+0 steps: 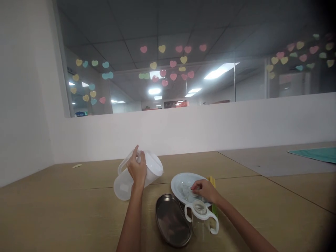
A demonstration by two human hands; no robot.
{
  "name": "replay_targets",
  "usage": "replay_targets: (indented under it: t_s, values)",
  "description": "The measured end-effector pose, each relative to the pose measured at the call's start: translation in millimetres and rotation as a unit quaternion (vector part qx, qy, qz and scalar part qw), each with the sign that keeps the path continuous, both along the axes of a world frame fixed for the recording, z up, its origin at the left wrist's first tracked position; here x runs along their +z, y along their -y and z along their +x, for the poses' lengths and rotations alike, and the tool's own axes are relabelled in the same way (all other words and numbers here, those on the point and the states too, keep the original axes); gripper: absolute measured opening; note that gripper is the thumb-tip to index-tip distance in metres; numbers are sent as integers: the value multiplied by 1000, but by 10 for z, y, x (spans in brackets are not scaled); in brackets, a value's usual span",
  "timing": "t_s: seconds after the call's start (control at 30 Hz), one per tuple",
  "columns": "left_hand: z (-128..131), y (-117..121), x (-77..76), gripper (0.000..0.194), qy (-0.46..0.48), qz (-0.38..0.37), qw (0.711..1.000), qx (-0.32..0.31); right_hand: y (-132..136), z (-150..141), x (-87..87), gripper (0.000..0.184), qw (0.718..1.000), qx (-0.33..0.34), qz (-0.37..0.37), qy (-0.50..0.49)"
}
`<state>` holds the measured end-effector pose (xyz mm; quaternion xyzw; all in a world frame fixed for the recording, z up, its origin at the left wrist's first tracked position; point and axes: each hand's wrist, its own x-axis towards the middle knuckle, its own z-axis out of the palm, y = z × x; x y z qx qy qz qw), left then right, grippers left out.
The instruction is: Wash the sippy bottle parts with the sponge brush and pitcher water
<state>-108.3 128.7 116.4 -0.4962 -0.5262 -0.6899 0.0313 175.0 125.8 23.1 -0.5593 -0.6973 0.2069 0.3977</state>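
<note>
Pitcher: translucent white plastic pitcher [122, 186] with a side handle [121, 167] and white lid [155, 164]; left of the plate, over the wooden table [78, 206].
Pitcher axis: strongly tilted; long axis runs lower left to upper right, base at lower left, lidded end pointing right and slightly up, handle on the upper-left side.
Left hand: bare hand [137, 168] clamped on the pitcher near its handle, index finger pointing up.
Right hand: bare hand [205, 190], well apart from the left, fingertips pinched on a clear piece [187, 189] over the plate; the piece's outline is probably thin, poorly resolved here.
Plate: round white plate [177, 181], right of the pitcher.
Tray: kidney-shaped metal tray [172, 224], in front of the plate, long axis roughly fore-and-aft.
Cup: clear cup with white two-handled collar [194, 210], right of the tray, upright.
Far right: teal cloth [317, 154].
</note>
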Motion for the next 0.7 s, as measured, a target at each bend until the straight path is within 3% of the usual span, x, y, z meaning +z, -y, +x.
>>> replay_targets:
  t_s: [0.13,0.23,0.33,0.5,0.7]
  values:
    - [75,68,40,42,-10,14,999,-33,32,-44,33,8,999,-13,29,24]
    - [149,106,65,43,-1,14,997,-71,150,-31,100,24,998,-33,57,5]
    - [253,146,85,42,2,38,993,-108,384,-11,91,46,991,-62,88,-77]
    - [449,203,73,41,-46,74,987,-138,791,-56,-146,56,978,-119,131,-114]
    - [678,252,-17,36,-150,69,979,-123,913,-63,-358,49,974,-99,200,-50]
